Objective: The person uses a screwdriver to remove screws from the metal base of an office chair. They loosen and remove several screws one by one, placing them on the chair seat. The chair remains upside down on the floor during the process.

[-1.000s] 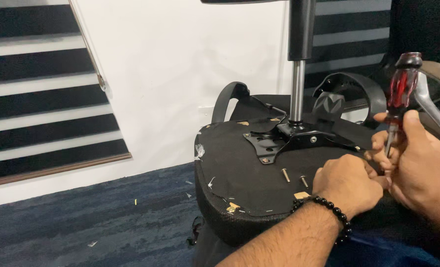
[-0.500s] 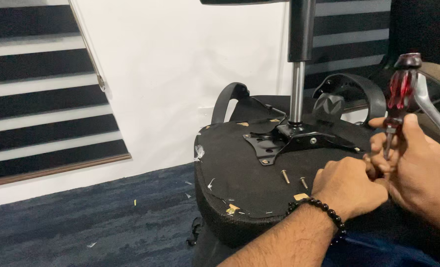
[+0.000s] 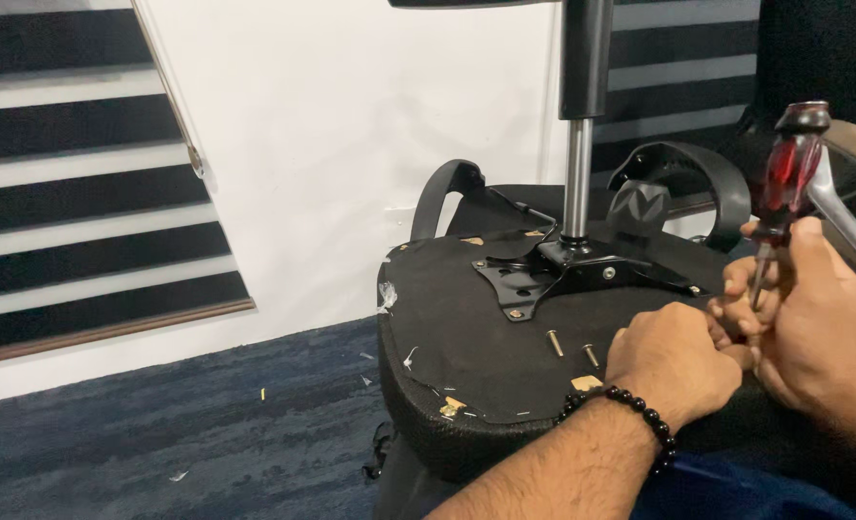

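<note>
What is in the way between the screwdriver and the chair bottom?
The left hand covers the spot where the screwdriver tip points down, so the tip is hidden. The right hand grips its shaft above the upturned seat.

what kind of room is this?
Probably an office or a home workroom: dark blue carpet, striped zebra blinds on a white wall, and an upturned office chair seat being worked on with a red-handled screwdriver.

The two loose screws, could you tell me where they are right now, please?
The two loose screws lie on the black underside of the upturned chair seat, just left of the left hand and below the metal mounting plate.
</note>
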